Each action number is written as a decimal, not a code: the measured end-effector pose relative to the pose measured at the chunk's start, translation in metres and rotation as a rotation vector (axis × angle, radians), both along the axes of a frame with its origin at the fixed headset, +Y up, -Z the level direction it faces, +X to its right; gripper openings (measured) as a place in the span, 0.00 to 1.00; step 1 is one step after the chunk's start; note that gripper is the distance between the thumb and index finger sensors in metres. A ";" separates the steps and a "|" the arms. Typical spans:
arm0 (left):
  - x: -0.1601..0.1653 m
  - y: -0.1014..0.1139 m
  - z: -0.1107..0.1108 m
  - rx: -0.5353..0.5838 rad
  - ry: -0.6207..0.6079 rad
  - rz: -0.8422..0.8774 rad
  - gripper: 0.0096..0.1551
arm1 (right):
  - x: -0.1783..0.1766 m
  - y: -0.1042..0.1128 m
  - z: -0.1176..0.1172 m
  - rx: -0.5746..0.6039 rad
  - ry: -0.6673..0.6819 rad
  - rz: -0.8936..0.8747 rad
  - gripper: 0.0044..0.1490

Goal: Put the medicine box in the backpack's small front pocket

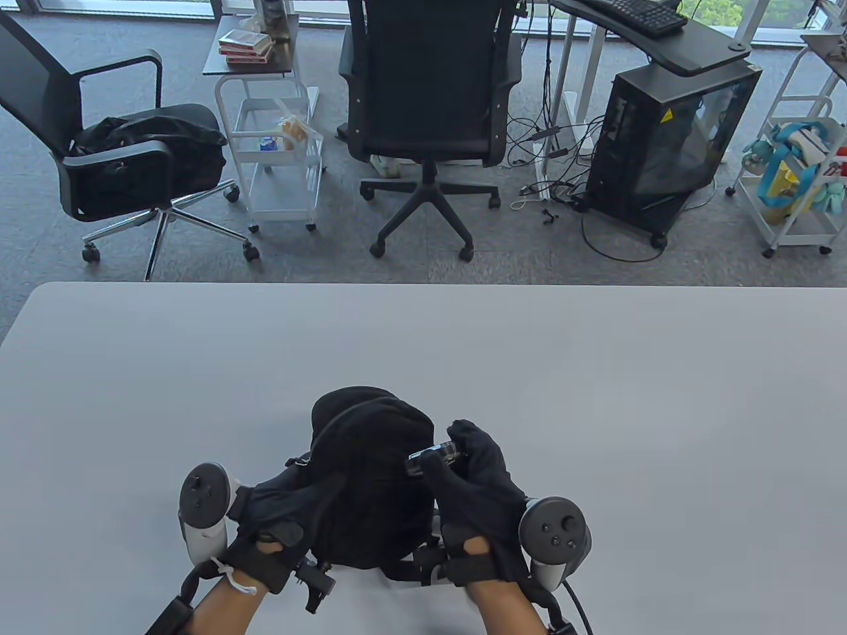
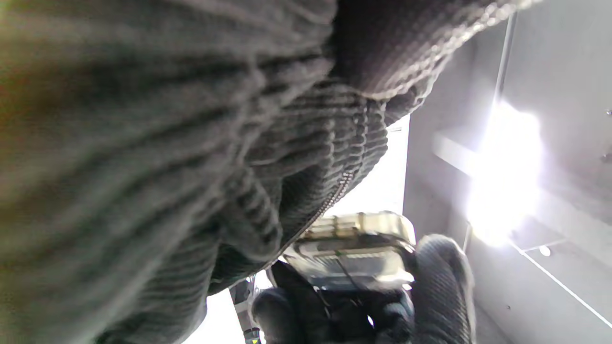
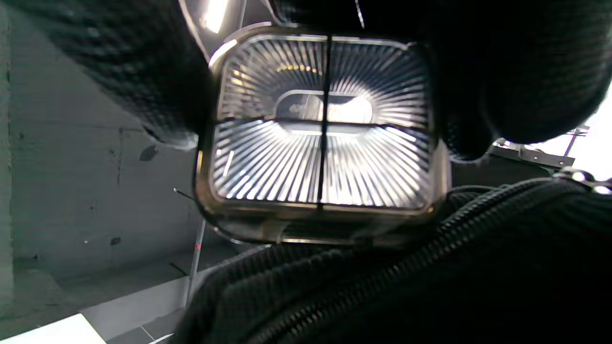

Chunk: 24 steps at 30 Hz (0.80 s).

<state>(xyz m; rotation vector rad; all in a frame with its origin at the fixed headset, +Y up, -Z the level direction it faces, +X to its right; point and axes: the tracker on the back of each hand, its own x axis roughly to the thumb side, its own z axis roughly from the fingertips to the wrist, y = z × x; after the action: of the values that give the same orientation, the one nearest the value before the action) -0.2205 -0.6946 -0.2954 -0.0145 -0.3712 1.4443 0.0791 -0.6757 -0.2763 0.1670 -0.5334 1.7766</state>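
Observation:
A small black corduroy backpack (image 1: 370,476) stands near the table's front edge. My left hand (image 1: 291,509) grips its left side. My right hand (image 1: 466,463) holds a clear ribbed medicine box (image 1: 433,458) against the backpack's upper right side. In the right wrist view the medicine box (image 3: 322,136) is pinched between gloved fingers (image 3: 138,71) just above the backpack's fabric and zipper (image 3: 406,267). In the left wrist view the medicine box (image 2: 354,248) sits beside a zipper line of the backpack (image 2: 239,157), with the right hand's fingers (image 2: 442,282) under it.
The grey table (image 1: 595,397) stretches wide behind and beside the backpack. Beyond its far edge stand two office chairs (image 1: 430,119), a white cart (image 1: 278,152) and a computer tower (image 1: 668,145).

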 end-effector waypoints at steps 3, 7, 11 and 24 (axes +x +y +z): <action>0.005 0.000 0.002 0.008 -0.016 -0.013 0.26 | -0.005 0.003 0.001 0.024 -0.019 0.068 0.53; 0.008 0.000 0.003 0.016 -0.036 -0.002 0.26 | -0.011 0.012 0.004 0.091 -0.061 0.298 0.54; 0.008 0.000 0.004 0.028 -0.026 -0.010 0.26 | -0.025 0.020 0.010 0.162 -0.086 0.569 0.54; 0.006 -0.001 0.004 0.015 0.007 0.045 0.25 | -0.042 0.012 0.009 0.082 0.047 0.599 0.51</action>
<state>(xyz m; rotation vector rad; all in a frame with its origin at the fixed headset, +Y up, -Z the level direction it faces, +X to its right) -0.2143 -0.6957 -0.2914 0.0112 -0.3784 1.4852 0.0375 -0.6642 -0.2671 0.4623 -0.5592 2.3236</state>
